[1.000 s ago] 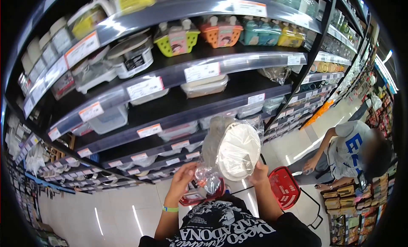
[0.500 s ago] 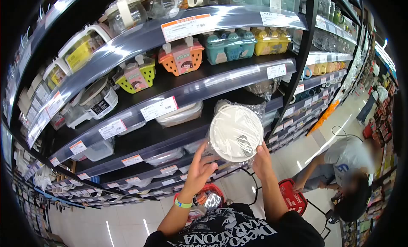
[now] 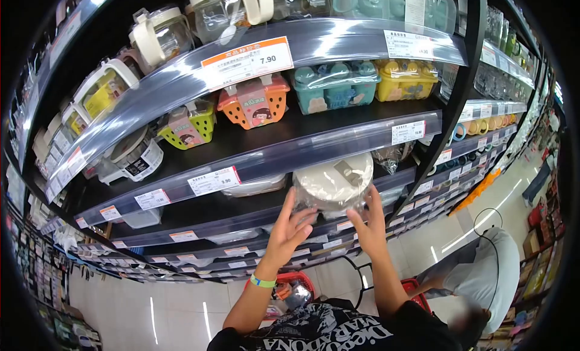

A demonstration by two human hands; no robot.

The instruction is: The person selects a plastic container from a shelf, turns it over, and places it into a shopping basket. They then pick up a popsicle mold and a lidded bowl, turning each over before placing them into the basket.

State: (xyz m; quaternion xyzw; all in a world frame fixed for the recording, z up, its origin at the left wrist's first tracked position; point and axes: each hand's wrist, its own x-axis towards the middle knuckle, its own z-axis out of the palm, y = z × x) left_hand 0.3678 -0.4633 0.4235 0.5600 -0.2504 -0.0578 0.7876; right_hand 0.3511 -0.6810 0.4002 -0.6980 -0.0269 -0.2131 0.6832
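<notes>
A round container with a cream-white lid (image 3: 336, 177), wrapped in clear plastic, is at the front of a shelf opening. Its far edge reaches the price rail of the shelf above. My left hand (image 3: 291, 230) touches its lower left side, index finger up along the wrap and the other fingers loosely curled. My right hand (image 3: 370, 221) grips the lower right side with thumb and fingers. Between them the two hands hold the container. Its underside is hidden from me.
Orange (image 3: 254, 101) and green baskets (image 3: 188, 127) sit one shelf up, beside teal (image 3: 336, 88) and yellow boxes (image 3: 406, 80). A red shopping basket (image 3: 296, 287) with goods is below me. At right, a person in a light shirt (image 3: 486, 266) bends near another red basket (image 3: 417, 293).
Both hands have carried the container forward to the shelf opening, and its lid has tilted away. My view has shifted closer to the shelves. The person at right has bent lower.
</notes>
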